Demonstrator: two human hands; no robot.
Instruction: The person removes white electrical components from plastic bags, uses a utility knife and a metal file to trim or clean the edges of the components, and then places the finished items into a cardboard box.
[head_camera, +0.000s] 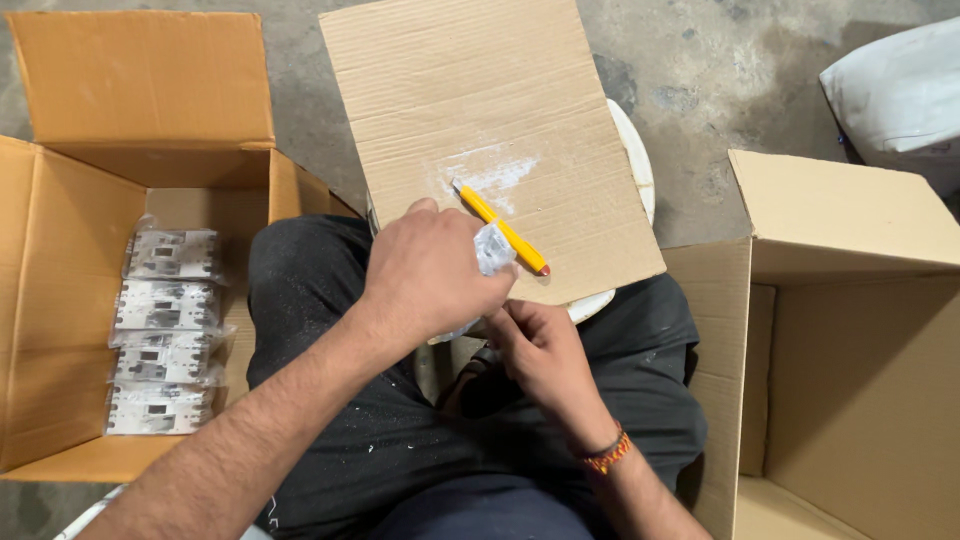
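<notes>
Hands (430, 275) gripping plastic packet (492, 250) (cardboard beneath)

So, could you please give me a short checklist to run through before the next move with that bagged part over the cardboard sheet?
1. Left hand holds the clear-bagged part: ok, fingers wrap it.
2. Right hand supports it from below: cannot tell, the contact is hidden.
3. Yellow pen within reach on the cardboard sheet: ok, lying beside the left hand.
4. Cardboard sheet resting steadily on the white stool: cannot tell, it overhangs the rim.
5. Left box has room: ok, one row of bagged parts along its inner side.
6. Right box open: ok, flaps up.
</notes>
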